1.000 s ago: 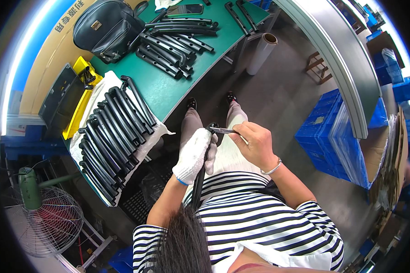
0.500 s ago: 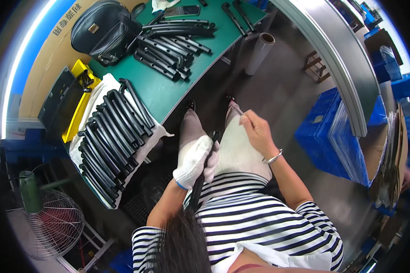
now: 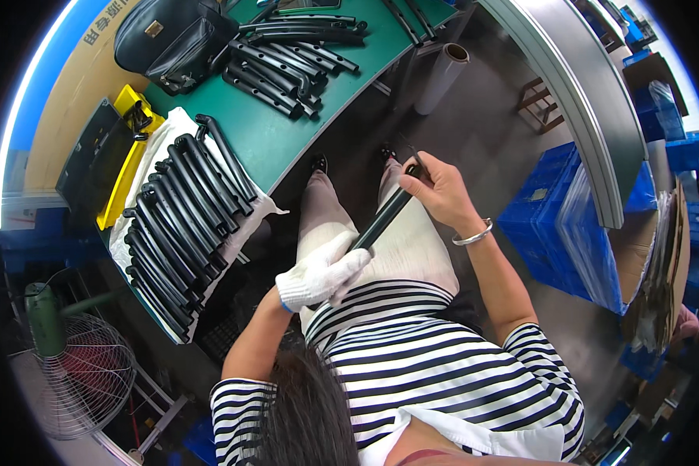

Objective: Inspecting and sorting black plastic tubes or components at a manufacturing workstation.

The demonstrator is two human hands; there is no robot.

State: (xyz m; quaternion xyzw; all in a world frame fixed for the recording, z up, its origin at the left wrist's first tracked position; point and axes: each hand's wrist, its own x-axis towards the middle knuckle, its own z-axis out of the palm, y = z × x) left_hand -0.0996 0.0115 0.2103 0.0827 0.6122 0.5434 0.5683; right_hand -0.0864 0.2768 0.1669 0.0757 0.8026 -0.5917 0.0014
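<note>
Wire-cage fan (image 3: pixel 85 377), left of the green table (image 3: pixel 276 151) at its near end. Yellow bin (image 3: pixel 118 190) along the table's left edge. Black bag (image 3: pixel 171 46) on the table, toward its far end. Row of black tubes (image 3: pixel 182 213) packed side by side on white cloth (image 3: pixel 267 207), table's near part; looser pile of tubes (image 3: pixel 276 64) on the table, right of bag. Left hand (image 3: pixel 322 276), white glove, off the table's right edge: fingers wrapped round the lower part of one black tube (image 3: pixel 384 216). That tube is off the table, slanting up and right over the person's lap. Right hand (image 3: pixel 441 190), bare, farther right of table: thumb and fingers closed narrow at tube's upper end; thin dark tool (image 3: pixel 413 149) pokes out past them, grip partly hidden. White roll (image 3: pixel 441 81) upright on floor, just right of table. Blue crate (image 3: pixel 540 210), well right of table.
</note>
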